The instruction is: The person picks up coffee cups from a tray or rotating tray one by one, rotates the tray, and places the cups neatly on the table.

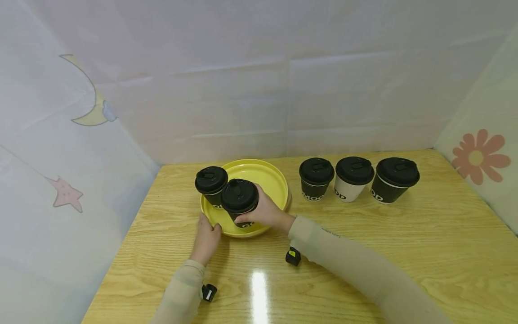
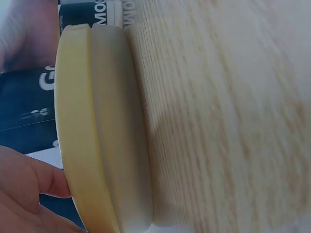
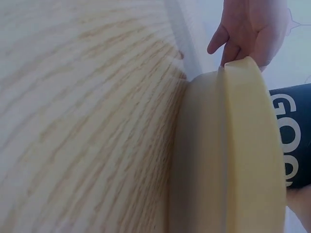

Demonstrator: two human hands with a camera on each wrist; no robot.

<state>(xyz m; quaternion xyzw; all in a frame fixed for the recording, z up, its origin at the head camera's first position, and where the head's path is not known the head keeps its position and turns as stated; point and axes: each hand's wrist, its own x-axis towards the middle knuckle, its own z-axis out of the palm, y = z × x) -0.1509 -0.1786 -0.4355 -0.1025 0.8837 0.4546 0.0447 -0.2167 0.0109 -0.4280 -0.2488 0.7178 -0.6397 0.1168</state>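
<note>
A black paper coffee cup with a black lid (image 1: 238,196) stands over the near part of a round yellow plate (image 1: 271,177). My right hand (image 1: 267,209) grips this cup around its right side. Just left and behind it, a second black lidded cup (image 1: 212,180) is on the plate's left side. My left hand (image 1: 207,238) touches the plate's near-left rim with its fingers. In the left wrist view the fingers (image 2: 51,182) meet the plate's outer side. White lettering shows on the gripped cup (image 3: 294,136); whether its base rests on the plate is hidden.
Right of the plate, a row of lidded cups stands on the wooden table (image 1: 364,261): a black cup (image 1: 315,180), a white cup (image 1: 351,182) and a larger black cup (image 1: 394,180). Printed cloth walls (image 1: 243,90) enclose the table at the back and sides.
</note>
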